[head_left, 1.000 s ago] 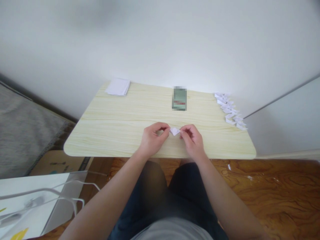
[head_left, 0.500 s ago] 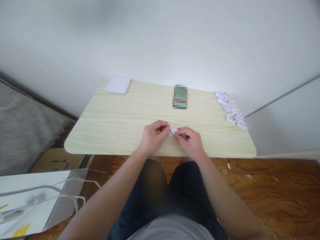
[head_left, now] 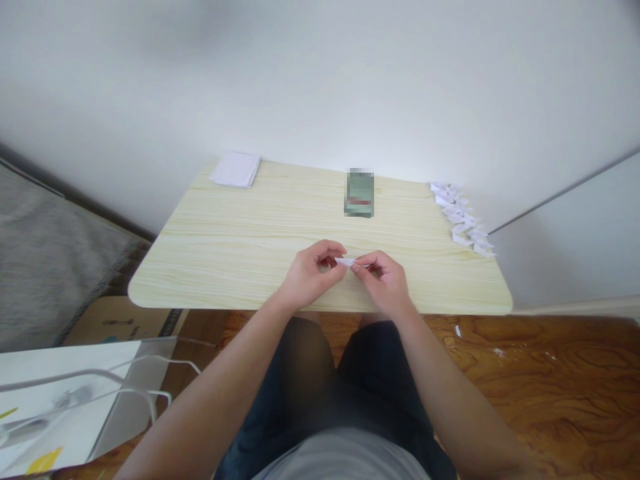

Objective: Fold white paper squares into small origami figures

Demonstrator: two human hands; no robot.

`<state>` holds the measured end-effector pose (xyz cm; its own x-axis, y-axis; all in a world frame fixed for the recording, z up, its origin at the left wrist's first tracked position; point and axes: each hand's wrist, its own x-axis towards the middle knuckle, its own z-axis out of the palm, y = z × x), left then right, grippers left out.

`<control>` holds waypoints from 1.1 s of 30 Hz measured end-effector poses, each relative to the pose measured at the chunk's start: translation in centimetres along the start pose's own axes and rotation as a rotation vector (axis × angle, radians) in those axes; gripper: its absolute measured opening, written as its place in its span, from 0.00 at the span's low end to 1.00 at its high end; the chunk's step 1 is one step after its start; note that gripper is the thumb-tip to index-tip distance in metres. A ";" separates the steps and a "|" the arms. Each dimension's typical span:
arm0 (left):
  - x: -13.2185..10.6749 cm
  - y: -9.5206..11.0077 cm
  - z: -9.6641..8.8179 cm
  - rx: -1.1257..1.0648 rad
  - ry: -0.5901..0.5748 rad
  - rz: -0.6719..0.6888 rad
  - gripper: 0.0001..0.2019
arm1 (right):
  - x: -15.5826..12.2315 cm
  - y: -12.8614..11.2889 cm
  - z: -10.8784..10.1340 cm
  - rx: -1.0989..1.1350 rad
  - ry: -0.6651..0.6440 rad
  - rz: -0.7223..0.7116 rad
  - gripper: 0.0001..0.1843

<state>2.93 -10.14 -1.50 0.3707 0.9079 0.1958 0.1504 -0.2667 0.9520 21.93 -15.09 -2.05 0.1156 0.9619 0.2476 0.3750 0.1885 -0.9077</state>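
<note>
Above the table's front part, a small folded white paper (head_left: 345,262) lies between my two hands, narrow and pointed at its left end. My right hand (head_left: 386,279) pinches its right part between thumb and index finger. Around the left end curls my left hand (head_left: 314,272), its thumb against the paper and its index finger raised slightly above it; the other fingers are partly hidden behind. Along the table's right edge stands a row of several folded white paper pieces (head_left: 457,217). A stack of white paper sheets (head_left: 236,169) sits at the back left corner.
The pale wood-grain table (head_left: 225,233) backs onto a white wall (head_left: 320,87). A pixelated green rectangular item (head_left: 360,193) lies at its back middle. Below left are a cardboard box (head_left: 115,320), a white box (head_left: 65,400) and white cables (head_left: 140,393). Paper scraps (head_left: 458,331) dot the wooden floor.
My left thumb and index finger have parted from their pinch and shifted slightly right around the paper. The paper has turned and now shows a longer, flatter shape.
</note>
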 end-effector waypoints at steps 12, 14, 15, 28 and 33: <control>0.1 0.1 -0.3 0.028 -0.174 -0.086 0.12 | 0.1 0.5 -0.1 0.056 0.003 0.022 0.09; 0.1 0.3 -0.4 0.035 -0.194 -0.094 0.12 | 0.1 0.6 -0.1 0.080 -0.002 0.046 0.10; 0.1 0.3 -0.4 0.040 -0.200 -0.097 0.11 | 0.1 0.6 -0.1 0.092 -0.004 0.059 0.10; 0.3 0.1 -0.8 0.056 -0.184 -0.051 0.12 | 0.2 0.7 -0.8 -0.031 -0.108 0.027 0.08; 0.1 0.1 -0.6 0.086 -0.141 -0.034 0.13 | 0.2 0.5 -0.8 -0.031 -0.128 0.042 0.09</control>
<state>2.43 -9.84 -1.25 0.4878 0.8642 0.1229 0.2407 -0.2685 0.9327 22.85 -14.97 -2.16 0.0141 0.9867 0.1622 0.4009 0.1430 -0.9049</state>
